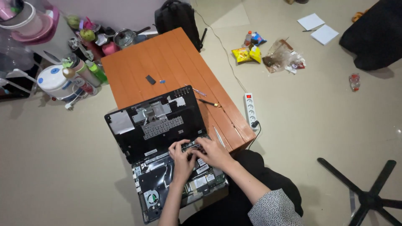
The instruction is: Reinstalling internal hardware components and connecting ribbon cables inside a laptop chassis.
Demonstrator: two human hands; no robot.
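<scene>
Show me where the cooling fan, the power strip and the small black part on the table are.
cooling fan (pixel 151 197), head view, on its round hub.
power strip (pixel 250 109), head view, on its white body.
small black part (pixel 150 79), head view, on its middle.

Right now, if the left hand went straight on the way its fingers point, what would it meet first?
Probably the detached black laptop cover lying just beyond the left hand; depth is uncertain.

Both forearms reach up from six o'clock toward twelve. The left hand (pixel 181 158) lies palm down, fingers curled and spread. The right hand (pixel 213 151) sits just beside it at three o'clock, fingers bent, pointing toward ten o'clock, sleeve at the elbow.
</scene>
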